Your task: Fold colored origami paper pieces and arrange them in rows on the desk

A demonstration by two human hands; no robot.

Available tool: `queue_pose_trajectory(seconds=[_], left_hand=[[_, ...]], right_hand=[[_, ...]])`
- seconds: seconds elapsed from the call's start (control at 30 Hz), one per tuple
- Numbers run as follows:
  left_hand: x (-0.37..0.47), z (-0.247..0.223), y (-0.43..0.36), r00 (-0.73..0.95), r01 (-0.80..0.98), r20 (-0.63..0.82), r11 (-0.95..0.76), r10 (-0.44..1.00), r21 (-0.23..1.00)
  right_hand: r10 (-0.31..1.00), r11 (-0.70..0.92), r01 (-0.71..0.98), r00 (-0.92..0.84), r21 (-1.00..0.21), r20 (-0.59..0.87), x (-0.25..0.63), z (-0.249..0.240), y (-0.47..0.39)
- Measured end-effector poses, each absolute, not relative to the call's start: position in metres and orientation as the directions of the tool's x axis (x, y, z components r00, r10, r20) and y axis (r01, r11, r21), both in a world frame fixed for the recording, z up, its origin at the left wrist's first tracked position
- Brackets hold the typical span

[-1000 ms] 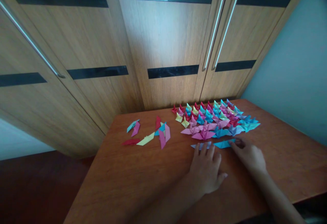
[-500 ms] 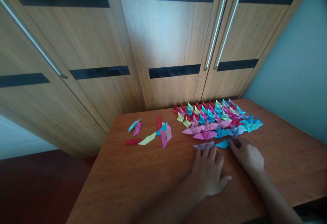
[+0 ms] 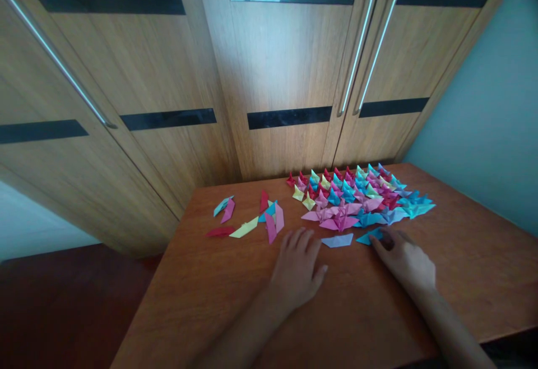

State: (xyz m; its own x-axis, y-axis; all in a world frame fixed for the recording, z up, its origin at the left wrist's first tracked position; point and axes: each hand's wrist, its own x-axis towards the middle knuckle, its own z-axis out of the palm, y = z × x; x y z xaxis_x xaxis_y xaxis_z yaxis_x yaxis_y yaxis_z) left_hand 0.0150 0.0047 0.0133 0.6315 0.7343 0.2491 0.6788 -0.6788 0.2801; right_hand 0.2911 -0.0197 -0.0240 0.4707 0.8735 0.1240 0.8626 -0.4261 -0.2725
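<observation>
My left hand (image 3: 296, 268) is over the table with its fingers apart and nothing in it, between the pink folded paper pieces (image 3: 270, 229) and a flat lavender folded paper piece (image 3: 337, 240). The lavender piece lies by itself, untouched. At its right, my right hand (image 3: 406, 259) has thumb and forefinger closed on the right end of a blue folded paper piece (image 3: 365, 238), which rests on the table. Just behind these stand several rows of colourful origami figures with pointed wings (image 3: 339, 222), like paper cranes.
More flat folded pieces lie on the left: a yellow one (image 3: 244, 227), a red one (image 3: 220, 232), and a teal one (image 3: 221, 206) beside a pink one. The wooden table (image 3: 202, 301) stands against a cabinet (image 3: 281, 60) with metal handles. A wall (image 3: 483, 133) is on the right.
My left hand has let go of the lavender piece and moved left, leaving it in full view. My right hand stays at the blue piece, its fingers slightly further left.
</observation>
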Motion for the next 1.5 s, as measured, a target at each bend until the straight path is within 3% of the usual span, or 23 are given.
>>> queue_pose_trajectory(seconds=[0.3, 0.57, 0.73, 0.97, 1.27, 1.5], left_hand=[[-0.052, 0.005, 0.028, 0.443, 0.810, 0.335, -0.532, 0.832, 0.248], [-0.064, 0.011, 0.035, 0.295, 0.885, 0.340, -0.389, 0.893, 0.255], [-0.073, 0.016, 0.042, 0.155, 0.956, 0.323, -0.224, 0.934, 0.189], [-0.048, 0.009, 0.048, 0.221, 0.959, 0.242, -0.256, 0.945, 0.124], [-0.052, 0.004, 0.045, 0.200, 0.938, 0.223, -0.252, 0.954, 0.236], [-0.069, 0.004, 0.045, 0.073, 0.834, 0.196, -0.168, 0.978, 0.526]], right_hand=[[0.853, -0.475, 0.854, 0.506, -0.210, 0.127, 0.280, -0.017, -0.017], [0.817, -0.475, 0.825, 0.543, -0.306, 0.197, 0.284, -0.019, -0.024], [0.854, -0.311, 0.835, 0.455, -0.454, 0.253, 0.264, -0.021, -0.027], [0.927, 0.022, 0.827, 0.195, -0.562, 0.322, 0.197, -0.019, -0.019], [0.967, 0.087, 0.811, 0.072, -0.579, 0.246, 0.165, -0.031, -0.022], [0.966, 0.115, 0.768, 0.063, -0.631, 0.252, 0.170, -0.037, -0.020]])
